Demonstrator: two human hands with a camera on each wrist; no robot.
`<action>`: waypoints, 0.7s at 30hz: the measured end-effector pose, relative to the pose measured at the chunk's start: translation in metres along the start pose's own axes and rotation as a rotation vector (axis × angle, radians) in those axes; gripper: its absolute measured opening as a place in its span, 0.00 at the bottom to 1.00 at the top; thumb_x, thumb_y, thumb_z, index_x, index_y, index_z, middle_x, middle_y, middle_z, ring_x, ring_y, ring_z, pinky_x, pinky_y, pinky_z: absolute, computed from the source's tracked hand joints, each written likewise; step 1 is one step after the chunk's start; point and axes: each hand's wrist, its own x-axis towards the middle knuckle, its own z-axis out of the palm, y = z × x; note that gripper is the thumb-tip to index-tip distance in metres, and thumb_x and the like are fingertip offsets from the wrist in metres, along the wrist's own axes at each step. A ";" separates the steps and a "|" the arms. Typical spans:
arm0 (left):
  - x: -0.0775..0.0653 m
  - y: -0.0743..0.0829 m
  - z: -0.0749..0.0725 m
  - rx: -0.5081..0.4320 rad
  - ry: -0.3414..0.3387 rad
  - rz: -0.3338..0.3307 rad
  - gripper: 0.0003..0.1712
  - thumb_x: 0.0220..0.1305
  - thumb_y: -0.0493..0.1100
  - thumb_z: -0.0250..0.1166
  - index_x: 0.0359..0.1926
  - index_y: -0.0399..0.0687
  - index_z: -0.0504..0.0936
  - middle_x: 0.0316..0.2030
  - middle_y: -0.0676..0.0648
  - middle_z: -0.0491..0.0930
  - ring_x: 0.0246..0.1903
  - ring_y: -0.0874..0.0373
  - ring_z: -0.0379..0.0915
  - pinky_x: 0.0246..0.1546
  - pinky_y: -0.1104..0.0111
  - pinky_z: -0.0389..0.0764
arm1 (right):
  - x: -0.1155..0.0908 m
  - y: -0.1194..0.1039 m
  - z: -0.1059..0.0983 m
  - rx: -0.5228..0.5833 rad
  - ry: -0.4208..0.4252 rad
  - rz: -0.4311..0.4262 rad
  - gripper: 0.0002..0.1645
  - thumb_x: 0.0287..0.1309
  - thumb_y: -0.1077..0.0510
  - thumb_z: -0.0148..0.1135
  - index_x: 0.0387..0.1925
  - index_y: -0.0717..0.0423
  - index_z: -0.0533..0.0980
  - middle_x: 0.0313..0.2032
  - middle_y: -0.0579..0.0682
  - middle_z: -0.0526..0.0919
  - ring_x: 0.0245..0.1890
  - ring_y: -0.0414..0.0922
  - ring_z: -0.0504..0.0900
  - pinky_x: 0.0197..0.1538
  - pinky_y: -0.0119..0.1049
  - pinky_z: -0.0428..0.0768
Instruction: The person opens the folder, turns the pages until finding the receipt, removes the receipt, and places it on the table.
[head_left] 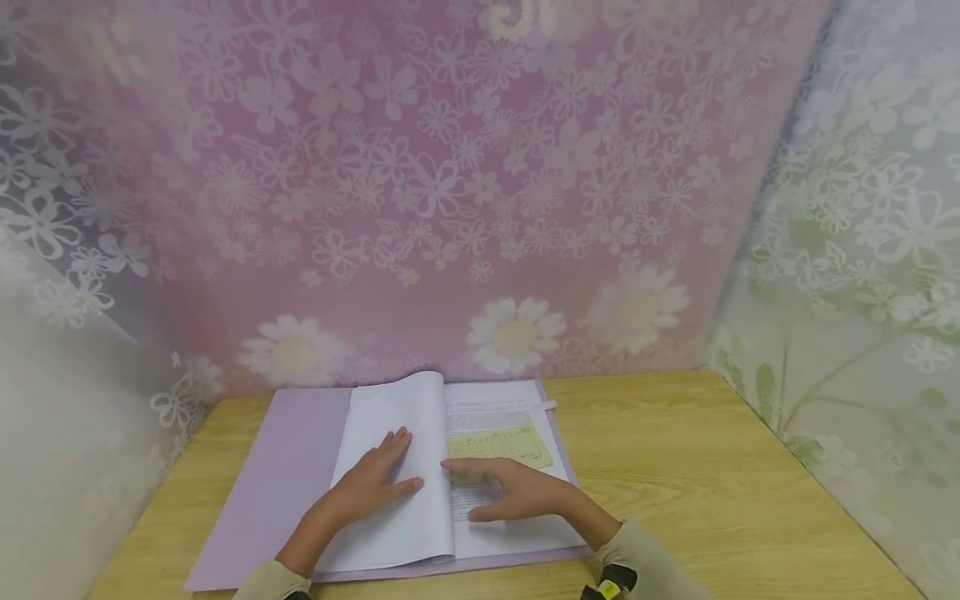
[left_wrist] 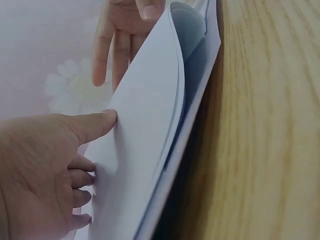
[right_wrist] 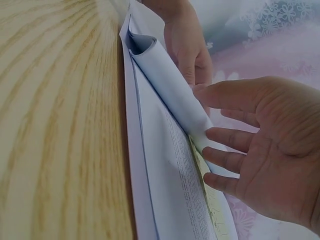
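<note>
A lilac folder [head_left: 292, 450] lies spread on the table, with white sheets [head_left: 390, 525] turned over to its left side and bulging in a roll along the middle. My left hand [head_left: 375, 479] rests on these turned sheets, fingers spread and thumb pointing right. On the right side lies a printed page [head_left: 487, 417] with a yellow slip [head_left: 525, 446] bearing a grid on top of it. Over that page is my right hand [head_left: 517, 487], fingers extended toward the curved fold of the sheets; in the right wrist view its fingertips [right_wrist: 212, 132] are right at the roll.
The wooden table [head_left: 675, 483] extends to both sides of the folder. A small white tab [head_left: 546, 406] sticks out at the page's right edge. Behind the table stands a pink flowered wall [head_left: 450, 250], with further patterned panels [head_left: 862, 333] at the sides.
</note>
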 end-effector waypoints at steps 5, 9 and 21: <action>-0.003 -0.005 0.003 -0.020 -0.017 -0.012 0.48 0.70 0.57 0.65 0.77 0.33 0.57 0.79 0.34 0.52 0.79 0.36 0.43 0.78 0.38 0.47 | -0.002 0.003 -0.008 0.000 0.064 0.015 0.39 0.68 0.52 0.66 0.76 0.49 0.63 0.75 0.48 0.68 0.74 0.50 0.69 0.73 0.52 0.71; -0.005 -0.005 0.006 -0.043 -0.057 -0.034 0.49 0.70 0.58 0.65 0.78 0.34 0.56 0.79 0.35 0.52 0.80 0.37 0.42 0.78 0.40 0.46 | -0.009 0.013 -0.025 -0.005 0.163 0.029 0.35 0.70 0.56 0.63 0.74 0.56 0.66 0.70 0.60 0.73 0.68 0.59 0.75 0.67 0.58 0.76; -0.001 -0.010 0.003 0.018 -0.042 -0.001 0.47 0.71 0.56 0.64 0.77 0.31 0.57 0.78 0.33 0.53 0.79 0.35 0.44 0.78 0.39 0.49 | -0.018 0.055 -0.071 -0.172 0.309 0.215 0.31 0.59 0.65 0.70 0.63 0.71 0.73 0.52 0.69 0.82 0.50 0.62 0.83 0.52 0.53 0.85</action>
